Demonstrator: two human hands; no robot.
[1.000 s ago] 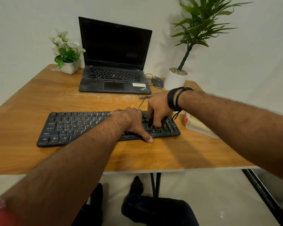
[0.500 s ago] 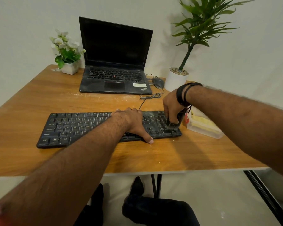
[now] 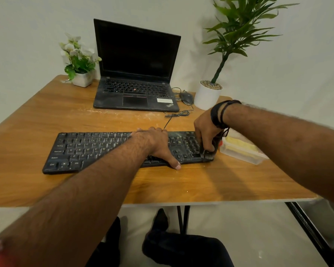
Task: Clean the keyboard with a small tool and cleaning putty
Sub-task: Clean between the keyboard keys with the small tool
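Note:
A dusty black keyboard (image 3: 96, 149) lies across the middle of the wooden table (image 3: 201, 182). My left hand (image 3: 156, 143) rests flat on its right-centre keys, thumb stretched over the front edge. My right hand (image 3: 206, 132) grips a small dark tool (image 3: 207, 154) and holds its tip down on the keys at the keyboard's right end. Just right of the keyboard stands a clear plastic tub (image 3: 243, 151) with yellow putty inside.
At the back stand an open black laptop (image 3: 135, 74), a mouse (image 3: 186, 97) with a coiled cable, a small white flower pot (image 3: 81, 79) at left and a tall potted plant (image 3: 207, 95) at right. White dust streaks lie before the laptop.
My right hand has carried the tool rightward along the keyboard, from the right-centre keys to the far right end. My left hand has stayed in place.

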